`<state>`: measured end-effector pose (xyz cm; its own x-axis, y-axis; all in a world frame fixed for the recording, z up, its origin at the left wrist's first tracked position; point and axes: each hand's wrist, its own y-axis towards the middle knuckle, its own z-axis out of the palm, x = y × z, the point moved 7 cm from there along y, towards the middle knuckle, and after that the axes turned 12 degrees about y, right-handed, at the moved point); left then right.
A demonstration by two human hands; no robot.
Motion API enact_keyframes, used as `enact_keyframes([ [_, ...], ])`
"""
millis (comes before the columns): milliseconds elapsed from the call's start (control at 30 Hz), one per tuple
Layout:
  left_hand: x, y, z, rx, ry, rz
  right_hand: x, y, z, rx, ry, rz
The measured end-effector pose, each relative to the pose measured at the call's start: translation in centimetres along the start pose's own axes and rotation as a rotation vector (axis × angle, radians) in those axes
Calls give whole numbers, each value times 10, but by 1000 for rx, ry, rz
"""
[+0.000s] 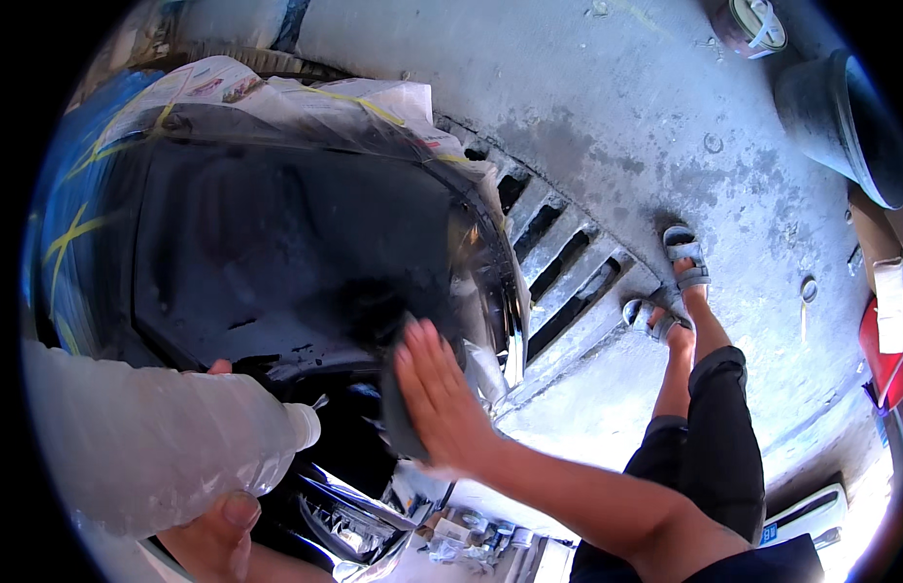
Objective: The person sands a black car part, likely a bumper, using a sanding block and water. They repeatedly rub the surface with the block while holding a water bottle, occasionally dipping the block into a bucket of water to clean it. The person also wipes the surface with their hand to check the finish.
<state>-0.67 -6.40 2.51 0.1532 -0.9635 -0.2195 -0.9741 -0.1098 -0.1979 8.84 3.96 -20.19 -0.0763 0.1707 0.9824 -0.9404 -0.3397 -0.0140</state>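
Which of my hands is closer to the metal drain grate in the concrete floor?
Right. The right hand presses a dark pad on the black panel, just beside the grate. The left hand holds a clear plastic bottle, farther away.

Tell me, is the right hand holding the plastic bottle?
No, the right hand lies flat, pressing a dark pad on the black panel; the plastic bottle is in the left hand.

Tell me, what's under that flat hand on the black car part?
Under the right hand is a dark grey pad, pressed on the black panel. Most of the pad is covered.
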Motion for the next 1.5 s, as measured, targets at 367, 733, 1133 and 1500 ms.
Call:
enact_keyframes([
  [367, -4, 4, -3, -2, 42, 58, -3, -1, 1, -8, -12, -44],
  [733, -4, 3, -11, -209, -35, 1, 0, 16, -9, 78, 15, -111],
  [1133, -8, 0, -26, -332, 76, 86, 20, 47, -8, 206, -27, -126],
  [1500, -10, 5, -18, -348, 28, 12, 17, 53, -13, 152, -14, -126],
])
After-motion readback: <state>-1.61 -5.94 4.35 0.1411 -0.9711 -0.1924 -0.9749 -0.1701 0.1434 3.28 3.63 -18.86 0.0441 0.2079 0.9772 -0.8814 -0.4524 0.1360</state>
